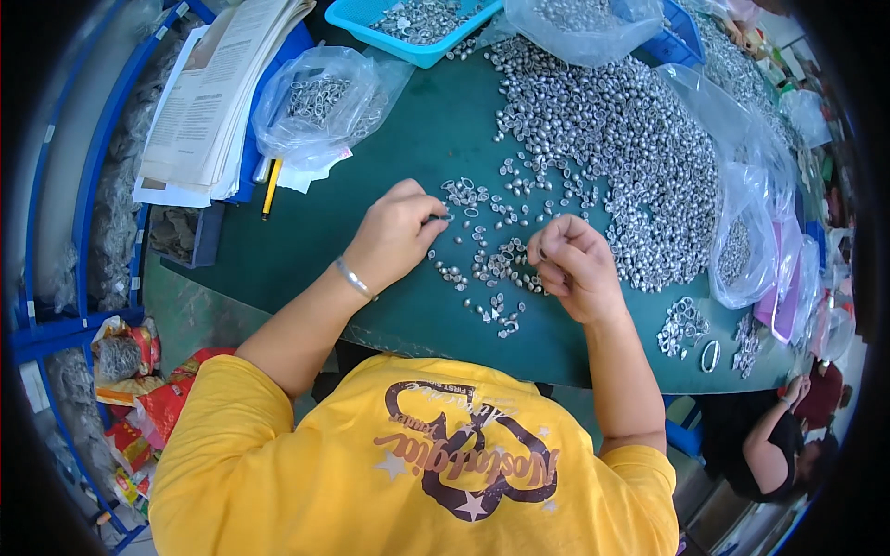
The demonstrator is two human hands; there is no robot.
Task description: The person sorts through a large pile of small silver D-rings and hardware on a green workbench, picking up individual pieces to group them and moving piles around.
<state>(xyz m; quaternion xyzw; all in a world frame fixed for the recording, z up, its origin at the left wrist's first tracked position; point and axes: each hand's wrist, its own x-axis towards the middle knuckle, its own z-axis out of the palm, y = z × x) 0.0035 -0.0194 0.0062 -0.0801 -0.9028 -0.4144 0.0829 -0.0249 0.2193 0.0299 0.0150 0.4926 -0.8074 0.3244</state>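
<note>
Over the green tabletop [306, 236], my left hand [399, 227] pinches a small silver metal piece [447, 218] between thumb and fingertips. A bracelet circles that wrist. To its right, my right hand [579, 264] has its fingers curled and thumb pressed in; the tiny thing at its fingertips is too small to name. Between and below both hands lie loose groups of small oval metal pieces [494, 266]. A few open metal rings [465, 193] lie just beyond my left fingertips. Past my right hand spreads a large heap of rounded silver pieces [640, 167].
At the back stand a light-blue basket [431, 54] and plastic bags of metal pieces [324, 97]. Papers [218, 102] and a yellow pen [271, 188] are at left. More rings [683, 326] and another bag [742, 243] lie at right. A person in black [756, 445] sits beyond.
</note>
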